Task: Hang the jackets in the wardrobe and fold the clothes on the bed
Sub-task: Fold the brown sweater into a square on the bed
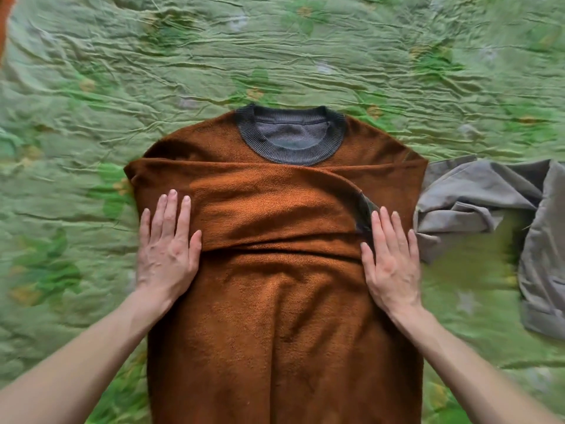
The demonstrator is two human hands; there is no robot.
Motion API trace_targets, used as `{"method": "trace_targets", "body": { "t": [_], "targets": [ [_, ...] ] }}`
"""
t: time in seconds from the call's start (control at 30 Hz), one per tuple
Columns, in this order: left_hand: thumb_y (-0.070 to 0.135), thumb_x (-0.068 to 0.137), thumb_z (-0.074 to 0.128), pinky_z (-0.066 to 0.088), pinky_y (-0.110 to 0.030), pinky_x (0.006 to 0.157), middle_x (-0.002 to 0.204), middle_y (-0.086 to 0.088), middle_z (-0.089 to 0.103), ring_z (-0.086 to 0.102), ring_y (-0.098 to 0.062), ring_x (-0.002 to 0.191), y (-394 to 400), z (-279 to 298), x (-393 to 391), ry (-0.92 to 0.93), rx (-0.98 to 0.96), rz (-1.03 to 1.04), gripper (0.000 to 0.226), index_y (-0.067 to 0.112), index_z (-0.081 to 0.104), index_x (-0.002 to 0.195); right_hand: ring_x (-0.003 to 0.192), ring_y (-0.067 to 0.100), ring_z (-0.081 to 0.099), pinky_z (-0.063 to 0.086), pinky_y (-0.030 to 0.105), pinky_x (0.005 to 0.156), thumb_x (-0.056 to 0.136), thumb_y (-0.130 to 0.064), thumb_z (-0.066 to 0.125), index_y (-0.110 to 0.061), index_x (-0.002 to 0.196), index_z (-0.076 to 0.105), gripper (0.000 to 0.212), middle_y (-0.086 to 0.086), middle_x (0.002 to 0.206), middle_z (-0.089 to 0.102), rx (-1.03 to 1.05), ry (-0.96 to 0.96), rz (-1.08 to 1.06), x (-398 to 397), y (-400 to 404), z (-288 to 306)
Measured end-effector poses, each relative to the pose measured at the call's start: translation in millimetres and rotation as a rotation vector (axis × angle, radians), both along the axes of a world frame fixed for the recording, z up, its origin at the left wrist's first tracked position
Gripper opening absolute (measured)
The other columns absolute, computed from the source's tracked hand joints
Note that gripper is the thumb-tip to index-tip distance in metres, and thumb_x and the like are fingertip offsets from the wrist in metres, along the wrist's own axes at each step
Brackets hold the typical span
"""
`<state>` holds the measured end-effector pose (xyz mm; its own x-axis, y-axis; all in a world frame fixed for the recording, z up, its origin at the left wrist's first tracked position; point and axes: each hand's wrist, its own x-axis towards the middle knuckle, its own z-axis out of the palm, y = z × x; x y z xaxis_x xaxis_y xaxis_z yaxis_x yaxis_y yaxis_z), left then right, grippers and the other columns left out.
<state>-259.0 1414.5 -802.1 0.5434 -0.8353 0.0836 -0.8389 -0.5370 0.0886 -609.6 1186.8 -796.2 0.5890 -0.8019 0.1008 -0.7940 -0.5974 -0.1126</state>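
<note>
A rust-brown fleece sweater (284, 301) with a dark grey ribbed collar (290, 154) lies flat on the bed, collar away from me. Both sleeves are folded across its chest, one over the other. My left hand (166, 249) rests flat, fingers together, on the sweater's left edge over the folded sleeve. My right hand (391, 261) lies flat on the right side, its fingertips at the dark cuff (365, 212) of the upper sleeve. Neither hand grips any fabric.
The bed is covered by a wrinkled green floral bedspread (275, 50). A crumpled grey garment (495, 215) lies to the right, touching the sweater's right shoulder. A strip of orange shows at the top left corner (6, 19).
</note>
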Motion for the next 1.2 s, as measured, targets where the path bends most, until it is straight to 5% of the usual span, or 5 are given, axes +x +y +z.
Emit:
{"method": "trace_targets", "body": {
  "t": [0.57,0.77,0.93,1.07,1.2],
  "targets": [
    [0.044,0.098,0.059,0.037,-0.055,0.11,0.149,-0.022,0.041,0.042,-0.042,0.133,147,21,-174,0.282,-0.064,0.577,0.073,0.006,0.035,0.155,0.12,0.036,0.06,0.046,0.046,0.101,0.094,-0.032,0.074,-0.019,0.143,0.041,0.061,0.019,0.131,0.061,0.571,-0.489,-0.616,-98,120,31],
    [0.054,0.093,0.067,0.052,-0.05,0.088,0.113,-0.026,0.069,0.067,-0.046,0.106,190,42,-224,0.621,-0.031,0.898,0.059,0.008,0.051,0.126,0.102,0.037,0.067,0.052,0.048,0.091,0.094,-0.054,0.068,-0.013,0.11,0.061,0.045,0.016,0.107,0.071,0.643,-0.456,-0.745,-148,199,26],
    [0.054,0.076,0.085,0.056,-0.034,0.097,0.101,0.007,0.08,0.075,-0.014,0.101,240,47,-230,1.15,-0.176,0.854,0.043,0.019,0.077,0.101,0.098,0.034,0.068,0.054,0.047,0.09,0.086,-0.083,0.046,-0.01,0.103,0.068,0.079,0.014,0.104,0.074,0.674,-0.436,-0.7,-172,249,36],
    [0.031,0.094,0.077,0.054,-0.029,0.095,0.098,0.019,0.077,0.074,-0.007,0.101,266,71,-213,1.134,-0.294,0.769,0.011,0.024,0.076,0.103,0.105,0.037,0.066,0.051,0.047,0.091,0.101,-0.06,0.05,-0.005,0.114,0.068,0.059,0.017,0.113,0.072,0.654,-0.423,-0.67,-181,250,62],
    [0.033,0.098,0.07,0.051,-0.027,0.078,0.099,0.007,0.078,0.072,-0.008,0.092,295,88,-191,0.967,-0.267,0.722,0.02,0.017,0.078,0.106,0.079,0.029,0.054,0.038,0.039,0.072,0.107,-0.037,0.053,-0.009,0.088,0.06,0.034,0.01,0.085,0.062,0.595,-0.467,-0.651,-194,250,97]
  ]
}}
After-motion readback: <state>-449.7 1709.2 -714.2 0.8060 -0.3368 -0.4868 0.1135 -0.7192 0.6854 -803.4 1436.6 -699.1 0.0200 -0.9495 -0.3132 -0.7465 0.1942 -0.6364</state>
